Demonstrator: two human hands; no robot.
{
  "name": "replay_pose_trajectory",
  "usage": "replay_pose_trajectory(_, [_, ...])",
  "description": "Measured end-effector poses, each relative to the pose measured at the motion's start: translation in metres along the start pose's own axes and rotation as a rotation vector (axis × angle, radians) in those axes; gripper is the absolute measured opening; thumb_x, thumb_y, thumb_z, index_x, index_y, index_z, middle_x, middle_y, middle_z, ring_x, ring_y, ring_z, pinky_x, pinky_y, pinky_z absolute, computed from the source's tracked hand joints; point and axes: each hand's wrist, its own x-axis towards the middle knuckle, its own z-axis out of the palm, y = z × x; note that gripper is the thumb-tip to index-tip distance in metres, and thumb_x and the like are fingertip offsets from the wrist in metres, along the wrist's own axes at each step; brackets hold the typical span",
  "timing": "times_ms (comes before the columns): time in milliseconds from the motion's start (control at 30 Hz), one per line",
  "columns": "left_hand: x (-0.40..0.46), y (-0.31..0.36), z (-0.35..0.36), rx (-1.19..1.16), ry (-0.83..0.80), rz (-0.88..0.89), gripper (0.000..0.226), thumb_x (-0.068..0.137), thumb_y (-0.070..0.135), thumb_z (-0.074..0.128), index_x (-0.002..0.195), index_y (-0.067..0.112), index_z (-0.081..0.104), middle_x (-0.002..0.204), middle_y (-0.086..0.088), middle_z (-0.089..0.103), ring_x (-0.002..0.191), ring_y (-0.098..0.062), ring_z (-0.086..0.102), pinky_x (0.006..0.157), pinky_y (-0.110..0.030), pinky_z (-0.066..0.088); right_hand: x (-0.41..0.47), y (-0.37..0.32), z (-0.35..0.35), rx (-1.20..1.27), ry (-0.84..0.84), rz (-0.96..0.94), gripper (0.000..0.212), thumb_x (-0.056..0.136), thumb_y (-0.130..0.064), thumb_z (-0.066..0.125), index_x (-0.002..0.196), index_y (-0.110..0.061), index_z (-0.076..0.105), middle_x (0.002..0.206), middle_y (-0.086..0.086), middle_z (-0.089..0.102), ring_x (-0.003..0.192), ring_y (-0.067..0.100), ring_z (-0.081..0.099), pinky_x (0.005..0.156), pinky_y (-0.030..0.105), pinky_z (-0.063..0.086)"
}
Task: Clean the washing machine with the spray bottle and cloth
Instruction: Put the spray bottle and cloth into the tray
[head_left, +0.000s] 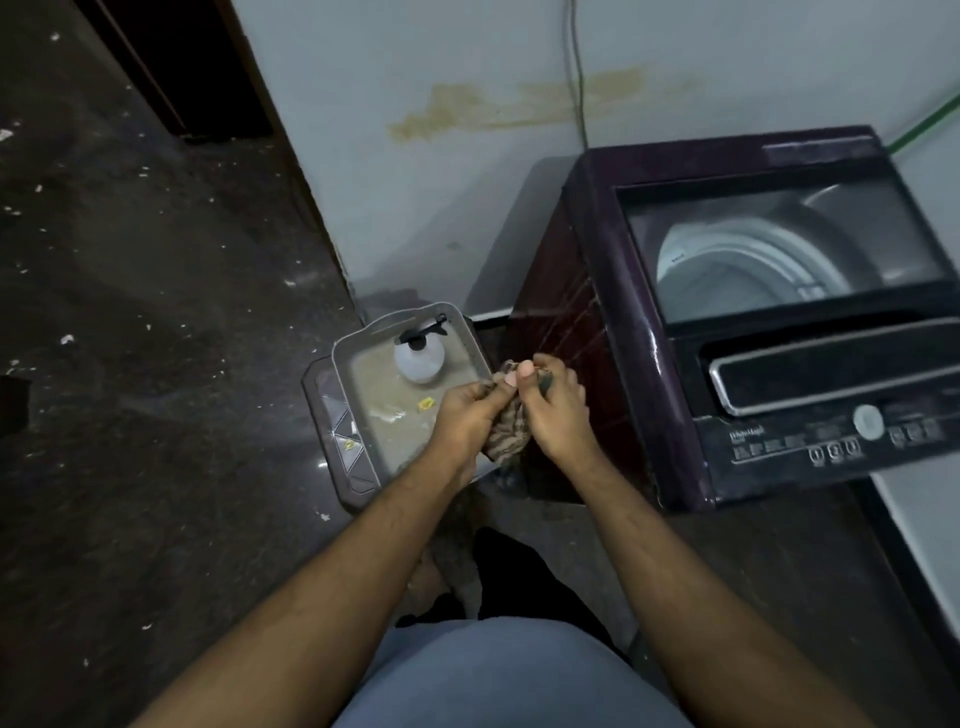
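A dark maroon top-load washing machine (613, 291) stands at the right, its glass lid shut over the white drum. My left hand (467, 415) and my right hand (553, 410) are held together in front of its left side, both gripping a bunched striped cloth (511, 434). A white spray bottle (421, 358) with a black nozzle stands upright in a grey tray (348, 358) just left of my hands, on the floor. Part of the cloth is hidden inside my fingers.
The tray rests on a dark lid-like panel (322, 410) on the dark speckled floor (156, 312). A pale stained wall (441, 156) runs behind, with a cable (576, 73) hanging down it. My legs and foot show below my forearms.
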Motion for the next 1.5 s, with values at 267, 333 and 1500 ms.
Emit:
replay_pose_trajectory(267, [-0.013,-0.026,-0.017,0.360,-0.053,0.162,0.043,0.073,0.029,0.095,0.075,0.019,0.054,0.060,0.007,0.059,0.058,-0.010,0.055,0.057,-0.024,0.048,-0.033,0.033,-0.011,0.162,0.079,-0.002,0.020,0.099,-0.035,0.066,0.099,-0.015,0.070,0.088,-0.003,0.073,0.084,0.013,0.067,0.081,0.035,0.054])
replay_pose_trajectory(333, [-0.013,-0.025,-0.025,0.421,-0.120,0.138,0.046,0.068,0.031,0.097,0.088,0.020,0.058,0.068,0.001,0.057,0.065,-0.015,0.055,0.060,-0.027,0.049,-0.038,0.030,-0.007,0.334,0.066,0.008,0.015,0.102,-0.028,0.063,0.097,-0.015,0.068,0.090,0.002,0.074,0.086,0.016,0.069,0.085,0.042,0.056])
replay_pose_trajectory(1500, [-0.013,-0.048,-0.060,0.696,0.137,0.304,0.032,0.087,0.050,0.059,0.064,0.027,0.061,0.084,-0.003,0.067,0.089,-0.030,0.064,0.088,-0.041,0.053,-0.021,0.041,0.034,0.342,-0.374,-0.031,0.037,0.102,-0.016,0.063,0.138,-0.019,0.055,0.109,0.005,0.068,0.098,0.011,0.067,0.086,0.019,0.053])
